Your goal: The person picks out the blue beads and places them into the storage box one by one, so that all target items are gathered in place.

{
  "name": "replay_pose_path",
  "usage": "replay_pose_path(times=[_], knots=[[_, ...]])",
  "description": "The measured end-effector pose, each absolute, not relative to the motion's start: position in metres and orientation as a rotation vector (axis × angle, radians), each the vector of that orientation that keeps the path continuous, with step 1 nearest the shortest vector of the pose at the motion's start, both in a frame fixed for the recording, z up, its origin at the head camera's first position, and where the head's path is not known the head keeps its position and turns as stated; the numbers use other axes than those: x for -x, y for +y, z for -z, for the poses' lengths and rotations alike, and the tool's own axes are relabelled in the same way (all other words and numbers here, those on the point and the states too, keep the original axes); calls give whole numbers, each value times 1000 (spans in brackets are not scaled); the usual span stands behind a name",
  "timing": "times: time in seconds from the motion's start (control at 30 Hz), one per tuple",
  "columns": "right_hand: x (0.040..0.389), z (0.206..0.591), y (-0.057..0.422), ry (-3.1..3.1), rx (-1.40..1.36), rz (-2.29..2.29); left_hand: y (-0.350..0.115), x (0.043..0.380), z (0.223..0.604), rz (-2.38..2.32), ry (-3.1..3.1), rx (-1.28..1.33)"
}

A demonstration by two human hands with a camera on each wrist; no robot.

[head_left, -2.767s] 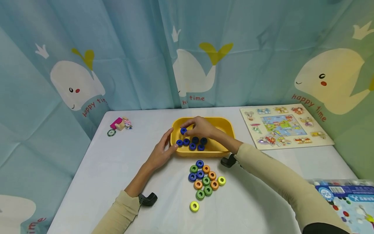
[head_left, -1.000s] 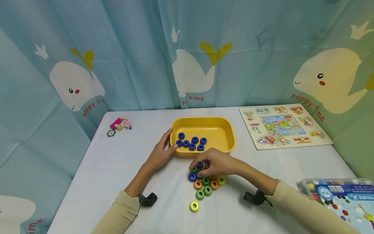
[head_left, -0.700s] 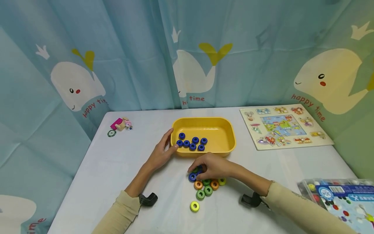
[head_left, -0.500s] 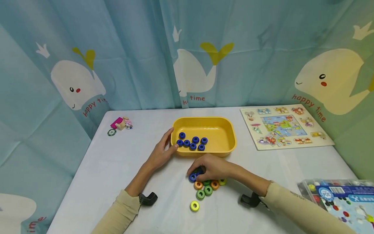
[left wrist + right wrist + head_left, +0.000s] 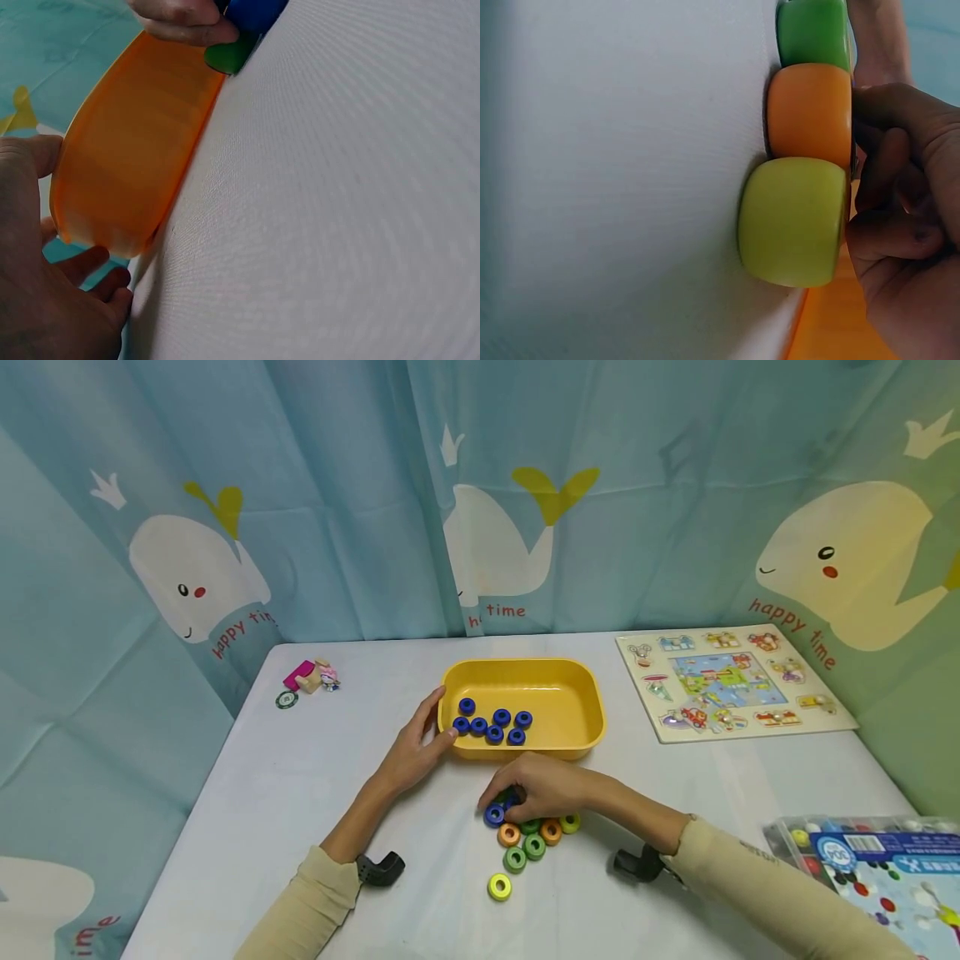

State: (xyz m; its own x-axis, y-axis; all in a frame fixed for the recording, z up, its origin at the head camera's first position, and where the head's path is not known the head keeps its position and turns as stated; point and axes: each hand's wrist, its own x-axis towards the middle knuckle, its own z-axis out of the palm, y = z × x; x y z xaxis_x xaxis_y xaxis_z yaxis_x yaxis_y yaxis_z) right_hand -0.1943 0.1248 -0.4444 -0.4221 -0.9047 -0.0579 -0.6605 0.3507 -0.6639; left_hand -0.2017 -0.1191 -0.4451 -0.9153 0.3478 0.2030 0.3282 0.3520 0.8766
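Note:
My left hand (image 5: 411, 753) holds the left end of a yellow tray (image 5: 564, 703), its thumb at the rim and its fingers against the outer wall. Several blue rings (image 5: 501, 717) lie inside the tray, towards its left. In front of it, my right hand (image 5: 551, 787) reaches down over a cluster of coloured rings, with index finger and thumb around a blue ring (image 5: 493, 814). The hand partly covers the other rings here. In the right wrist view, yellow (image 5: 793, 223), orange (image 5: 810, 111) and green (image 5: 814, 31) rings lie beside the curled fingers.
A lone yellow ring (image 5: 499, 887) lies nearest me. A wooden puzzle board (image 5: 731, 685) is at the back right, and a clear box of beads (image 5: 877, 868) at the front right. Small toys (image 5: 311, 678) and a round token (image 5: 287, 700) sit at the back left.
My right hand placed a blue ring in the tray, then came back to the cluster on the table. It has lately settled slightly lower and leftward. The left hand stays at the tray.

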Motion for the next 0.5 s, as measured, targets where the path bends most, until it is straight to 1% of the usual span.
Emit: replay_pose_path(times=[0.5], knots=[[195, 447, 118, 2181, 1409, 704, -120, 202, 446, -1674, 2562, -665]])
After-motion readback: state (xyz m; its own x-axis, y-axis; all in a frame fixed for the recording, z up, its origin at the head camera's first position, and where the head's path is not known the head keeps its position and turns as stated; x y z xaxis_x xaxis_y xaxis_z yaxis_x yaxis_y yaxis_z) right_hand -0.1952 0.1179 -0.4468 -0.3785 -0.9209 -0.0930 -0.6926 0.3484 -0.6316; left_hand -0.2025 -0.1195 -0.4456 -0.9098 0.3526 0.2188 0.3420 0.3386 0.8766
